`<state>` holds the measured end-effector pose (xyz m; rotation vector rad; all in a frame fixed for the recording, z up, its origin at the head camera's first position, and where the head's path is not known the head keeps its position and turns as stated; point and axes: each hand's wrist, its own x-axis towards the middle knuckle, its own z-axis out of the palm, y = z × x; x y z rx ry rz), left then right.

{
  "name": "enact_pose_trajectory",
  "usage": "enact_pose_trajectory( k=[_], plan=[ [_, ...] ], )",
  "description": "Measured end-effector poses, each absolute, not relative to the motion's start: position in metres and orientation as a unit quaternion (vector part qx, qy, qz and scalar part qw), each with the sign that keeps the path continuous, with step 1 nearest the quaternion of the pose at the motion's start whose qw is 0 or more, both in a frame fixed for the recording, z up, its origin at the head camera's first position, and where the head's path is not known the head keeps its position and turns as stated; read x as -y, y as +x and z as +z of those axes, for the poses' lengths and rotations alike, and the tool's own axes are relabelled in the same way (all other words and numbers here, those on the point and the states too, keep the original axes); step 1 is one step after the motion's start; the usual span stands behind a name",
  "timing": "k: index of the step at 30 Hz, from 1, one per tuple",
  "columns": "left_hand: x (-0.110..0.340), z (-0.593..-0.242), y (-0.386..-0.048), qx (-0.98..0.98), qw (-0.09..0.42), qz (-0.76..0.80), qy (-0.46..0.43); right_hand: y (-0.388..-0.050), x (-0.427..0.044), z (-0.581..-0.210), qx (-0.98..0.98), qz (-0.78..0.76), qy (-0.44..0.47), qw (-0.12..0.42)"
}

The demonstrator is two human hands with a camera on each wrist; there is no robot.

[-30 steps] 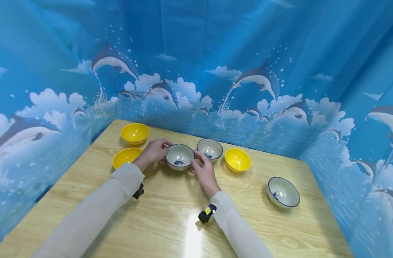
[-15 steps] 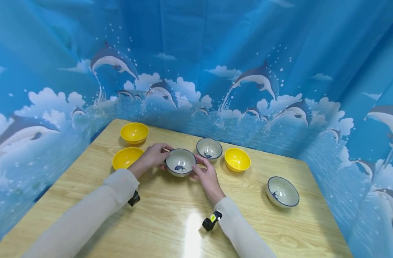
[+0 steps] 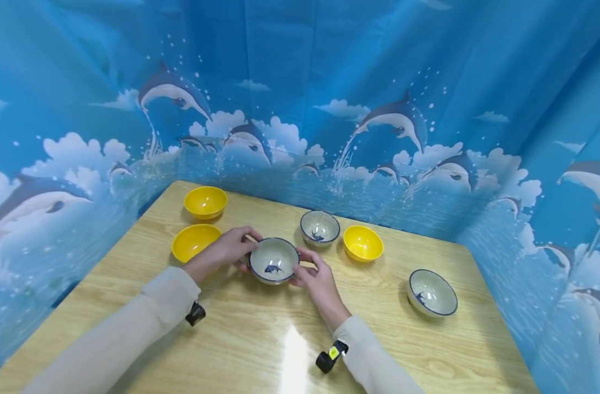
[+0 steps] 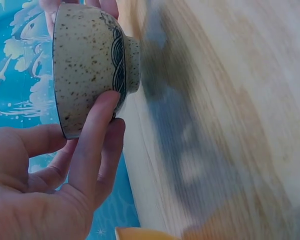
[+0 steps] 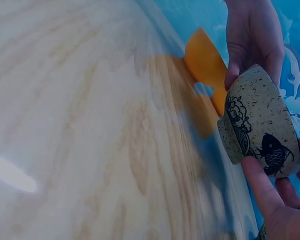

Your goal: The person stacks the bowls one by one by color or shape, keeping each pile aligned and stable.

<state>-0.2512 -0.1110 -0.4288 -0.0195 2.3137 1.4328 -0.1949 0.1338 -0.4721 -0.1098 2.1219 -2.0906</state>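
Between both hands is a speckled ceramic bowl [image 3: 274,261] with a dark blue rim and a blue fish drawn inside. My left hand [image 3: 233,247] grips its left side, thumb at the rim and fingers beneath. On the opposite side my right hand [image 3: 319,279] holds it the same way. In the left wrist view the bowl [image 4: 87,70] is off the wood, its foot apart from the table. The right wrist view shows wave and fish patterns on the outside of the bowl [image 5: 262,125]. Left of my left hand stands a yellow bowl [image 3: 194,243].
Another yellow bowl [image 3: 205,203] stands at the back left of the wooden table [image 3: 251,339]. Behind my right hand are a second patterned bowl [image 3: 319,227] and a yellow bowl [image 3: 363,244]. A third patterned bowl [image 3: 432,294] sits at the right. A dolphin-print curtain [image 3: 280,82] borders the table.
Both hands have brought the held patterned bowl toward the front of the table, away from the patterned bowl behind it. The other bowls have stayed in place.
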Motion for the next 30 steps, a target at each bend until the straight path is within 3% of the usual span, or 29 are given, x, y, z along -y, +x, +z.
enact_pose_trajectory(
  k=[30],
  plan=[
    [0.138, -0.438, -0.221, -0.77, 0.319, 0.55, 0.057, -0.145, -0.138, -0.474, -0.69, -0.71, -0.044, 0.135]
  ],
)
